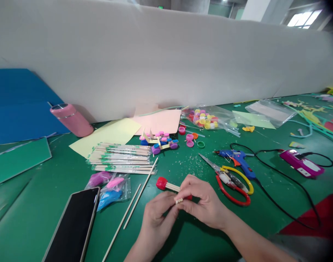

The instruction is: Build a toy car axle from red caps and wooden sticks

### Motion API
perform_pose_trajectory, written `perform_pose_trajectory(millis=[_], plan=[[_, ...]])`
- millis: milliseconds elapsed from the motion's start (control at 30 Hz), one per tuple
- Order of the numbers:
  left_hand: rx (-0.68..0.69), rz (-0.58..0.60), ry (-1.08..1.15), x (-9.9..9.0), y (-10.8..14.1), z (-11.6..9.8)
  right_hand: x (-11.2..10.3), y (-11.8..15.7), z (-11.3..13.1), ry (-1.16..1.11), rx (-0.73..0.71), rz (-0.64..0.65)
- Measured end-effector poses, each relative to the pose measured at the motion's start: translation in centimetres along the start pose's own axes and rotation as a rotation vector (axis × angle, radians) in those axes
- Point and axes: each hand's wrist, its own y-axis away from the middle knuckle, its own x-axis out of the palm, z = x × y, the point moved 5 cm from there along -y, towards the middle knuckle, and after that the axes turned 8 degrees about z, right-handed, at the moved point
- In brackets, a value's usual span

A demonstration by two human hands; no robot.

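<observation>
In front of me, my left hand (159, 213) and my right hand (203, 200) meet with fingertips pinched together. Pale ends of short wooden sticks (179, 201) show between the fingertips. Just beyond lies or hangs a small piece with a red end (161, 183) and several parallel wooden sticks (172, 187) running toward my right fingers. A second bit of red shows beneath the right hand; the fingers hide how these parts join. Two long wooden sticks (140, 193) rest on the green table left of my hands.
Scissors (228, 178) and a blue glue gun (238, 160) with its black cable lie to the right. Wrapped sticks (122, 158), clay bags (111, 187) and a phone (73, 225) are on the left. Small toy cars (165, 143), bottle caps (189, 140) and a pink flask (72, 120) stand farther back.
</observation>
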Motion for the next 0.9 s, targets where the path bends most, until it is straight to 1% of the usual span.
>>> perform_pose_trajectory(millis=[433,633,700,767,833,900], plan=[[0.014,-0.004,-0.013,0.1,0.2,-0.1,0.0,0.2,0.3,-0.011,-0.03,-0.025],[-0.018,-0.003,0.02,0.1,0.0,0.3,0.1,0.1,0.0,-0.035,0.009,-0.028],[-0.071,-0.011,0.062,0.2,0.0,0.8,0.1,0.1,-0.2,-0.047,0.05,-0.033],[-0.153,0.013,0.152,0.6,0.0,1.3,0.0,-0.1,-0.7,-0.062,0.126,-0.038],[-0.239,0.055,0.302,1.2,0.2,1.8,-0.1,-0.3,-1.4,-0.091,0.231,-0.057],[-0.319,0.081,0.479,1.7,0.4,2.1,-0.1,-0.4,-2.2,-0.169,0.344,-0.084]])
